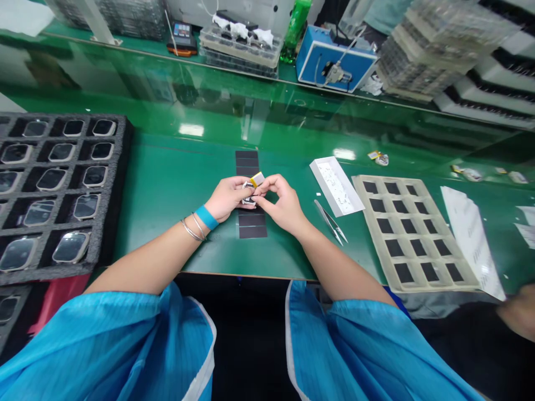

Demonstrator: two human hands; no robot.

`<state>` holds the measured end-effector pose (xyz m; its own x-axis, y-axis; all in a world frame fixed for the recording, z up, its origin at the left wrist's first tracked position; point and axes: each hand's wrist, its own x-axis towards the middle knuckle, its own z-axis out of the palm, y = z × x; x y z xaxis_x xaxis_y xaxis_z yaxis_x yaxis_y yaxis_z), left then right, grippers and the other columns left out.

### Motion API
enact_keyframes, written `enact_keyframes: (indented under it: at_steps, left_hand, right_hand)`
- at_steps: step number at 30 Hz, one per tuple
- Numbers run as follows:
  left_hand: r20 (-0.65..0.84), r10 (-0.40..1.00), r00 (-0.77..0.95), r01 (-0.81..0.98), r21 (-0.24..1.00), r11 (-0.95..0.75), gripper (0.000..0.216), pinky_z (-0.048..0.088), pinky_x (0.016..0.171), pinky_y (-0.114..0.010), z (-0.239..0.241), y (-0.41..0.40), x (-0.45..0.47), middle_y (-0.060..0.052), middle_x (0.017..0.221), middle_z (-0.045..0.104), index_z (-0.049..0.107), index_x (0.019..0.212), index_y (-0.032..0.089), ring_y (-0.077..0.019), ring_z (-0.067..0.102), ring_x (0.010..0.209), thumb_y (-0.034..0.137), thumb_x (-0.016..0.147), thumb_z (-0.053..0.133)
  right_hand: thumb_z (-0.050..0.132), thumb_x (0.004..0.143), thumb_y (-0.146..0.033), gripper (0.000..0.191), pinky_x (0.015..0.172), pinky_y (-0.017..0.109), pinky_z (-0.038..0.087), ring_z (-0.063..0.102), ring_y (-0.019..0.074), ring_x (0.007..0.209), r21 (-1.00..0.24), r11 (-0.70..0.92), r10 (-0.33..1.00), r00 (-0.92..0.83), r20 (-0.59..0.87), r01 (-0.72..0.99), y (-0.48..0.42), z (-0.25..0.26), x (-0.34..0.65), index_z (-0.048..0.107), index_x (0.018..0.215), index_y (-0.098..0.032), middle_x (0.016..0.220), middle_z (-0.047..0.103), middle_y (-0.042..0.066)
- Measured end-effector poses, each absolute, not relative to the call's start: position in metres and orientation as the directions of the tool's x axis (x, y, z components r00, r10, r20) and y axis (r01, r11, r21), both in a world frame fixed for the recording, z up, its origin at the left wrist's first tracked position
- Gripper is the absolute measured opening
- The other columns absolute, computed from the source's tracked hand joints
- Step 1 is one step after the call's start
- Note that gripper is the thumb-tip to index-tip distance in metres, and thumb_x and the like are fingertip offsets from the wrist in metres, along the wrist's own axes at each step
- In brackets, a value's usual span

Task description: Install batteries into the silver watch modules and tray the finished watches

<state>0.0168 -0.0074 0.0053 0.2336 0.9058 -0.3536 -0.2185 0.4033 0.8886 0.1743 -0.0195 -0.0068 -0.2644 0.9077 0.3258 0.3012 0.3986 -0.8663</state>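
Your forearms reach in from both sides, and your left hand (228, 197) pinches the small part (249, 196) between thumb and fingers, over the black strip (252, 224) on the green table (209, 161). Your right hand (283, 207) meets it from the other side, thumb and forefinger nearly together at the part's edge, just below the yellow-edged piece (257, 179); whether they grip anything, you cannot tell.
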Motion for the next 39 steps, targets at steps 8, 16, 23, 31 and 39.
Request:
enact_keyframes:
  at_steps: [8,16,23,31,39]
  left_hand:
    - [-0.347,0.914,0.212,-0.24,0.887,0.393,0.014,0.056,0.055,-0.021,0.003,-0.01,0.017,0.0,0.066,0.067,0.067,0.083,0.011,-0.0096,0.063,0.056,0.009,0.069,0.069]
    - [-0.347,0.911,0.224,-0.217,0.893,0.394,0.019,0.057,0.054,-0.023,-0.002,-0.01,0.016,-0.003,0.073,0.071,0.068,0.087,0.011,-0.0126,0.066,0.06,0.012,0.068,0.073]
    - [-0.382,0.844,0.377,-0.211,0.852,0.48,0.024,0.059,0.06,-0.028,0.0,-0.009,0.015,-0.009,0.082,0.074,0.068,0.096,0.011,-0.018,0.072,0.066,0.013,0.071,0.07]
    - [-0.353,0.833,0.426,-0.24,0.844,0.48,0.039,0.059,0.069,-0.025,-0.004,-0.01,0.016,-0.007,0.084,0.073,0.064,0.1,0.012,-0.0175,0.074,0.072,0.002,0.064,0.075]
    - [-0.39,0.852,0.348,-0.248,0.839,0.485,0.025,0.06,0.062,-0.028,-0.003,-0.01,0.018,-0.004,0.076,0.07,0.066,0.092,0.012,-0.0166,0.071,0.064,0.004,0.068,0.072]
  right_hand:
    - [0.063,0.082,-0.015,0.013,0.091,0.04,0.046,0.061,0.0206,0.089,-0.66,0.523,0.852,-0.313,0.419,0.539,-0.026,-0.009,0.17,0.054,0.084,-0.024,0.085,0.065,0.001]
    - [0.081,0.069,-0.03,0.044,0.093,0.044,0.049,0.056,0.0265,0.11,-0.77,0.365,0.93,-0.161,0.331,0.523,-0.015,-0.01,0.179,0.06,0.107,-0.021,0.116,0.059,0.01]
    - [0.064,0.086,-0.045,0.025,0.083,0.035,0.052,0.066,0.0184,0.086,-0.938,0.249,0.967,-0.12,0.226,0.241,-0.002,-0.018,0.186,0.069,0.086,-0.02,0.092,0.071,0.004]
    - [0.062,0.09,-0.031,0.013,0.087,0.036,0.05,0.065,0.0191,0.089,-0.792,0.41,0.905,-0.095,0.414,0.452,-0.011,-0.01,0.182,0.071,0.084,-0.024,0.091,0.075,0.001]
    - [0.062,0.09,-0.032,0.012,0.091,0.042,0.049,0.065,0.0212,0.088,-0.705,0.46,0.873,-0.127,0.472,0.54,-0.016,-0.012,0.177,0.073,0.088,-0.027,0.092,0.076,0.001]
